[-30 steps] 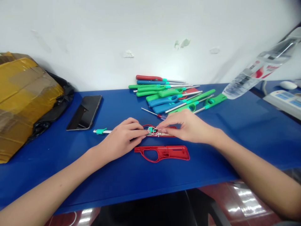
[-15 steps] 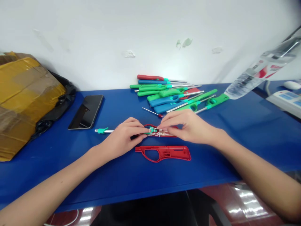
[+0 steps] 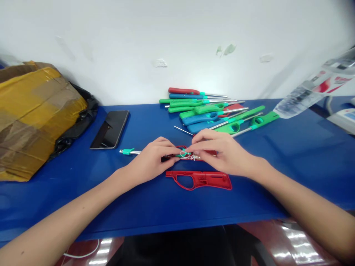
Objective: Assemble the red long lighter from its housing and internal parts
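An opened red lighter (image 3: 190,159) lies on the blue table, its inner parts and a thin white wire (image 3: 184,155) exposed. My left hand (image 3: 155,157) is closed around its front end; the metal tube (image 3: 135,152) with a teal collar sticks out to the left. My right hand (image 3: 219,149) pinches at the white wire and small parts over the handle, and its fingertips hide part of them. Just below, nearer the table's front edge, lies the separate red half shell (image 3: 213,180) of the handle, inner side up.
Behind my hands lies a pile of long green, blue and red lighters (image 3: 205,111), with a screwdriver shaft (image 3: 183,130) in front. A black phone (image 3: 110,129) and a taped box (image 3: 41,118) are at left. A water bottle (image 3: 310,88) stands at right.
The whole view has shifted slightly, so things appear further right. My right fingers have moved a little closer to the left fingertips, still at the wire; the left hand keeps its hold.
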`<act>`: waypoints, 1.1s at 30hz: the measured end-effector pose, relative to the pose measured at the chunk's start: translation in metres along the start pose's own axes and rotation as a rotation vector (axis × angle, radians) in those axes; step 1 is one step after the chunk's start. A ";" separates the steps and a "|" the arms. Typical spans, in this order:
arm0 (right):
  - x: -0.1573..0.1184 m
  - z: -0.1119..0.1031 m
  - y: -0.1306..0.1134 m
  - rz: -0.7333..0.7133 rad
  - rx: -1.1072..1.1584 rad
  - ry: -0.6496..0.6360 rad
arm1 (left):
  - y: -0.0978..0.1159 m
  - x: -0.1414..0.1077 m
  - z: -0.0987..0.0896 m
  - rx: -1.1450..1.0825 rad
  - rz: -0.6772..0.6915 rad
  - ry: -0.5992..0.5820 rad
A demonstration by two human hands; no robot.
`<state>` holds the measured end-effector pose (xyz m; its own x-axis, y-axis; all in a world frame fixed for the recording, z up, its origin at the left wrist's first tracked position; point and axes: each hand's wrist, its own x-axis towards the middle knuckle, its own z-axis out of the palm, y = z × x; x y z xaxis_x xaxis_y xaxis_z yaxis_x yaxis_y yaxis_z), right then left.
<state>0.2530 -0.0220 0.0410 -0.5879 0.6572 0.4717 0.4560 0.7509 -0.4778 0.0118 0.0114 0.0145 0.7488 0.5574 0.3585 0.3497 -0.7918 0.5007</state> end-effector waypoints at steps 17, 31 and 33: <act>0.012 0.030 0.001 0.347 0.665 0.118 | 0.003 0.001 0.000 -0.022 -0.048 -0.017; 0.010 0.033 0.001 0.345 0.397 -0.020 | -0.008 -0.013 -0.058 0.154 -0.077 -0.203; 0.009 0.033 0.001 0.313 0.396 -0.027 | -0.008 -0.014 -0.056 0.178 -0.073 -0.270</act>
<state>0.2258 -0.0176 0.0200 -0.4829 0.8410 0.2441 0.3280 0.4321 -0.8401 -0.0333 0.0244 0.0497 0.8321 0.5468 0.0927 0.4831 -0.7968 0.3629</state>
